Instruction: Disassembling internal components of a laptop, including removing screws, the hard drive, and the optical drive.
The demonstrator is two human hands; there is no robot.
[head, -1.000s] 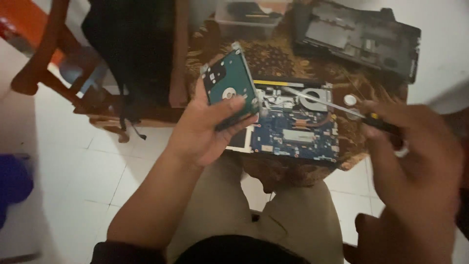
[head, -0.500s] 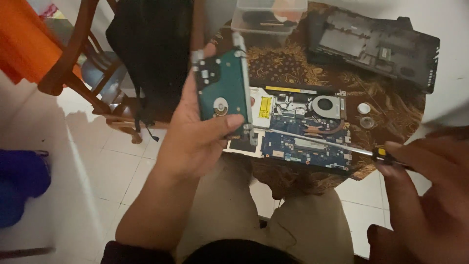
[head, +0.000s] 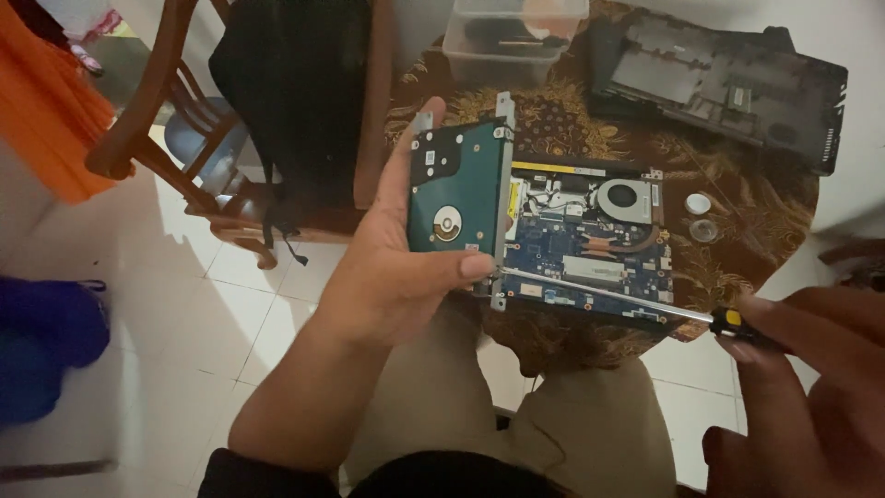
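Head view: flat green-boarded hard drive (head: 458,189)

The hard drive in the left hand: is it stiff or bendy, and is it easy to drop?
The hard drive looks stiff: a flat slab in a metal bracket, unbent in the left hand. It is probably dense for its size. The grip is only on its edges, so pushing with the screwdriver may make it slip.
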